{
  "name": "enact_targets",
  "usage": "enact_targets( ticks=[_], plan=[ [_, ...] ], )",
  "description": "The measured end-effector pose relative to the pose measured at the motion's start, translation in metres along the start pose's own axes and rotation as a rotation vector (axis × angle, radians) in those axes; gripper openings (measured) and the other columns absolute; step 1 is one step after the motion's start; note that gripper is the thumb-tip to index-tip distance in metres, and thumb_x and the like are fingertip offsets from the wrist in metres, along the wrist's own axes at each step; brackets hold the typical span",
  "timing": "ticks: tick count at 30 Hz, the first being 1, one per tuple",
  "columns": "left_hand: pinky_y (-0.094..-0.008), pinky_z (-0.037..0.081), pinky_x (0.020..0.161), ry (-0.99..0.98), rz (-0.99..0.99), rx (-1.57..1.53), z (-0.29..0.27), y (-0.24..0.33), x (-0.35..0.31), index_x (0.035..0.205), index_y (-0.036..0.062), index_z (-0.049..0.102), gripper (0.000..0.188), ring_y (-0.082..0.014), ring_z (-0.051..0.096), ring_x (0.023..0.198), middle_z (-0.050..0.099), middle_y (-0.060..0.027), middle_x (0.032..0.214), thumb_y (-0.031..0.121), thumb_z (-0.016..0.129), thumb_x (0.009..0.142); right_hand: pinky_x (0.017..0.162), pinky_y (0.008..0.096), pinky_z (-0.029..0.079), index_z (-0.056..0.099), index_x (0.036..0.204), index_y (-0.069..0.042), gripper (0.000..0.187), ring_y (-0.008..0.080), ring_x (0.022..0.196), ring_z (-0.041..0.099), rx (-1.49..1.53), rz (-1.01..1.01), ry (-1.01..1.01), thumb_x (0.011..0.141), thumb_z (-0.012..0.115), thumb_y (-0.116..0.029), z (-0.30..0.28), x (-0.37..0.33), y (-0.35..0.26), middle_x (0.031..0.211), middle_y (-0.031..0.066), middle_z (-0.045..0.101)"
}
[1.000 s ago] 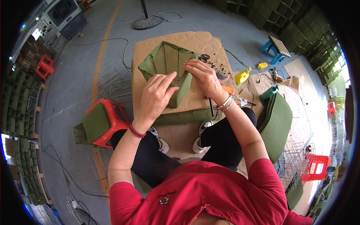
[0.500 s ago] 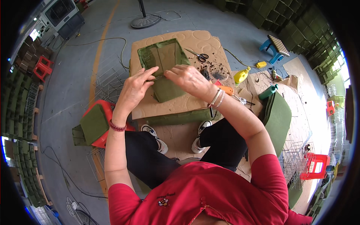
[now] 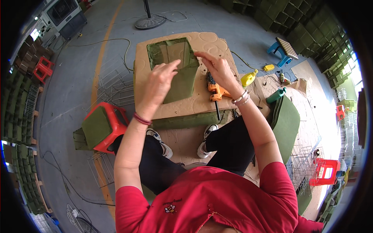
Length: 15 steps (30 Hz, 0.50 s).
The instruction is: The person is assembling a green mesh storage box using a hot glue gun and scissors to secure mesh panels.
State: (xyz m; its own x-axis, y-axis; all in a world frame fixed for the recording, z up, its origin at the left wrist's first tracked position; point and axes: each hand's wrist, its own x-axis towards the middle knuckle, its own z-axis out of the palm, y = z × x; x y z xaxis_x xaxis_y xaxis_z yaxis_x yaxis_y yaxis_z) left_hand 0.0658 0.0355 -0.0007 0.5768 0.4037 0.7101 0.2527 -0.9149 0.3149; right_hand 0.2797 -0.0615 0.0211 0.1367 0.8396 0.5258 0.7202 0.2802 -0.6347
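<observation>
A dark green fabric-covered box (image 3: 179, 86) lies on the cardboard-topped work surface (image 3: 208, 39), its open side toward the far end. My left hand (image 3: 160, 82) is over the box's left side, fingers loosely extended and apart. The fingers of my right hand (image 3: 218, 69) are stretched toward the box's right rim, the index fingertip at or very near it. Nothing shows in either hand. An orange glue gun (image 3: 215, 90) with a black stick lies just below my right hand.
A yellow bottle (image 3: 248, 78) and a teal bottle (image 3: 276, 95) stand to the right, by stacked green sheets (image 3: 286, 120). A red stool (image 3: 112, 130) bearing a green panel is at left. A blue-legged stool (image 3: 280, 54) and a fan base (image 3: 150, 22) stand farther off.
My right hand has moved right, from the box's middle to its right rim, and the glue gun now shows. My left hand has shifted slightly right. The scissors are now out of sight.
</observation>
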Motion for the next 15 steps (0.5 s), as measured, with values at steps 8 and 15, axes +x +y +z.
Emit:
enact_targets(
  ticks=[8,15],
  plan=[
    [-0.0327,0.056,0.080,-0.143,-0.047,-0.246,-0.053,-0.014,-0.010,0.123,0.0089,0.066,0.044,-0.0220,0.069,0.089,0.073,-0.0069,0.099,0.000,0.073,0.080,0.094,0.0371,0.053,0.068,0.111,-0.001,0.024,0.0297,0.114,0.063,-0.049,-0.369,-0.024,0.087,0.064,-0.001,0.011,-0.030,-0.004,0.119,0.0128,0.067],
    [-0.0333,0.057,0.078,0.133,0.235,-0.046,-0.021,0.022,-0.024,0.106,0.0054,0.068,0.035,-0.0231,0.069,0.088,0.071,-0.0069,0.092,-0.003,0.079,0.073,0.093,0.0387,0.053,0.069,0.106,-0.001,0.027,0.0301,0.112,0.062,-0.115,-0.479,-0.052,0.080,0.066,0.000,0.017,-0.024,-0.003,0.115,0.0123,0.067]
  ],
)
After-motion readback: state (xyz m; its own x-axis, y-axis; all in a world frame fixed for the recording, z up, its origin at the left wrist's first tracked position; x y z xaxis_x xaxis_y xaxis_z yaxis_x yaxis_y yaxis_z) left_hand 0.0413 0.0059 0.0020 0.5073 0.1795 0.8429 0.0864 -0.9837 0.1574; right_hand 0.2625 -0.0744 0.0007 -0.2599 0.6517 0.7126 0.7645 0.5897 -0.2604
